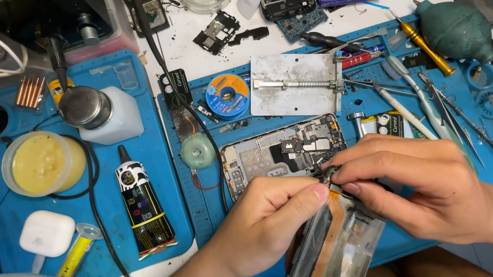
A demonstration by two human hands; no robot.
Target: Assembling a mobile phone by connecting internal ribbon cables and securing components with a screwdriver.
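An opened phone [282, 154] lies on a blue work mat [383, 249], its circuit board and metal shields exposed. My left hand [263, 225] and my right hand [415, 181] meet over its lower end. Both pinch a small dark part [330, 176] between thumb and fingertips. Below them a clear back cover [337, 252] with an orange flex strip tilts toward me, resting against my hands.
Tweezers [453, 112], a yellow-handled screwdriver [423, 43] and a green air blower [456, 27] lie at the right. A metal board holder [293, 81] and solder-wick reel [227, 95] sit behind the phone. On the left are a black glue tube [143, 204], a yellow paste jar [43, 163] and a white earbud case [46, 233].
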